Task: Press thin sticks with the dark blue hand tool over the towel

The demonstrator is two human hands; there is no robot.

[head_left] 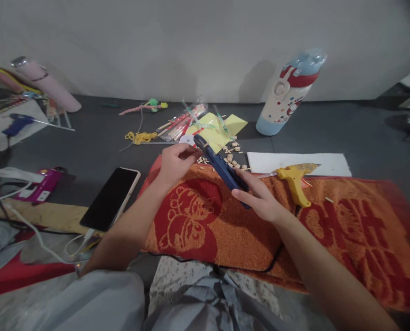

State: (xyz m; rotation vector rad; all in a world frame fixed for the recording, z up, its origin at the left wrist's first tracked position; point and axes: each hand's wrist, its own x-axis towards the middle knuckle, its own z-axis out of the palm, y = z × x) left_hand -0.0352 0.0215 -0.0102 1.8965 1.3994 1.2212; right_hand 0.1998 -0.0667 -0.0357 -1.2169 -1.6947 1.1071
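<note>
My right hand is wrapped round the handle of a dark blue tool that looks like a cutter or pliers. Its head points up and to the left, above an orange and red towel. Beside the head, my left hand has its fingers pinched together; what they hold is too small to make out. Small cut wooden pieces lie scattered behind the tool, near yellow paper. To the right of my right hand, a yellow glue gun rests on the towel and a white strip.
A black-screened phone and a magenta power socket with white cables are at left. Behind stand a character bottle, bagged sticks and yellow string. A pink flask and blue glue gun are far left.
</note>
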